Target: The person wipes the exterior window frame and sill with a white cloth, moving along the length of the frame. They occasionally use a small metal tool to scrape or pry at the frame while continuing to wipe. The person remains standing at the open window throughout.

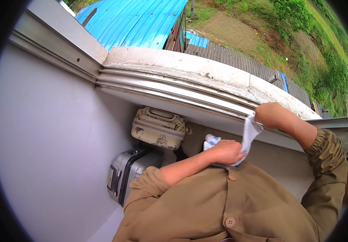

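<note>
A white cloth (250,133) with some blue on it is stretched between my two hands, just inside the window. My left hand (225,152) is closed round its lower part, in front of my chest. One bunched end of the cloth, with blue marks, sticks out beyond my left fingers. My right hand (274,115), higher and farther right, grips the upper end in a fist beside the window track (182,96). The fingertips of both hands are mostly hidden.
A cream printed suitcase (160,127) and a grey suitcase (127,171) stand below the window on the left. A weathered white sill (174,63) runs beyond the track. Outside are a blue metal roof (135,22) and greenery. A pale wall (49,133) rises at left.
</note>
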Motion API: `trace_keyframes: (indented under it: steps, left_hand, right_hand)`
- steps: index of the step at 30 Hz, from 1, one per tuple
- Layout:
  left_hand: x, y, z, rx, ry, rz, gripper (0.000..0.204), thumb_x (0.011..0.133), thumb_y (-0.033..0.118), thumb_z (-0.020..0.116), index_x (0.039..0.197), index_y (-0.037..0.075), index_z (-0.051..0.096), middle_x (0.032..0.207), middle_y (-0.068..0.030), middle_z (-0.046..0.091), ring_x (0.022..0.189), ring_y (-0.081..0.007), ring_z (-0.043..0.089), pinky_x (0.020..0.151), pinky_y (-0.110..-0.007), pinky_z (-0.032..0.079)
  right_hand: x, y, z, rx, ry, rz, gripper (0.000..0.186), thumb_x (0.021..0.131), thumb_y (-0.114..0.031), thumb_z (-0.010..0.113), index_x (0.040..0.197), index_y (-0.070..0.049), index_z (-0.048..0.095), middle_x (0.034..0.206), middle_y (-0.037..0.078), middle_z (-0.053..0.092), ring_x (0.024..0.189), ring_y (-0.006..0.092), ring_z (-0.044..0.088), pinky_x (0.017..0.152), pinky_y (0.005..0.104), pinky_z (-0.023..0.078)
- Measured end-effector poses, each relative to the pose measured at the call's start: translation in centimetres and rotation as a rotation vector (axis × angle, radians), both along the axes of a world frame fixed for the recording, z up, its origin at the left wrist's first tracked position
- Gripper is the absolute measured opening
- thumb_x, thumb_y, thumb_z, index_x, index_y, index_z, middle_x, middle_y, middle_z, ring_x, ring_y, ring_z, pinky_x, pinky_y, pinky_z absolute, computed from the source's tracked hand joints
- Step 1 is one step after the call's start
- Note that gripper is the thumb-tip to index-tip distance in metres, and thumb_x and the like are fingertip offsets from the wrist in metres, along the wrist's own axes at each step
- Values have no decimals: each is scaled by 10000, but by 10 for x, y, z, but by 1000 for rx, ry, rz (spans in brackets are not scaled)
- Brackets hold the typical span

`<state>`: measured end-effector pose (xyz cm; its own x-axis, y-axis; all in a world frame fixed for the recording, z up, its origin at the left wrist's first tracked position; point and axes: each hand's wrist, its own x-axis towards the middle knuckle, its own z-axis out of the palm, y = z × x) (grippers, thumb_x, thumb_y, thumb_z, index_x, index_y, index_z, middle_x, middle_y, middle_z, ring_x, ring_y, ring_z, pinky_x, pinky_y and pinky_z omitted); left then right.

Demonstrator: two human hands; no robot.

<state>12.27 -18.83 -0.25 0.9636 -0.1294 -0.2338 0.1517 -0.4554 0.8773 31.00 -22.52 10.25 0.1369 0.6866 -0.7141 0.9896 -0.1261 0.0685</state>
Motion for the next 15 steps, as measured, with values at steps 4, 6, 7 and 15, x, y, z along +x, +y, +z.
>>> trace_keyframes:
  steps: [4,6,7,15]
  left_hand:
    - [37,-23,5,-9,-112,-36,424,872,314,501,682,-56,579,713,-270,593,708,-450,573,660,-496,460]
    - [39,-25,5,-30,-122,-18,414,870,312,510,688,-54,580,708,-271,590,700,-444,573,653,-498,454]
    - [36,-22,6,-22,-139,-9,417,870,317,514,687,-52,579,698,-270,586,690,-442,572,644,-495,453]
    - [-65,47,29,-52,-113,385,392,897,325,526,774,-38,608,657,-231,587,616,-360,587,595,-400,468]
  right_hand:
    - [22,-62,5,-14,-187,-58,171,752,-81,553,841,-93,699,828,158,673,803,327,656,691,413,525]
    - [24,-75,10,7,-174,-67,217,759,-72,530,890,-101,702,818,161,670,770,337,652,686,415,524]
    - [21,-82,8,141,-137,-122,222,744,-55,524,879,-88,697,781,174,652,745,351,639,663,425,512]
    - [-66,4,-25,761,325,-225,322,767,-81,477,1029,-96,663,705,226,604,677,386,609,605,461,475]
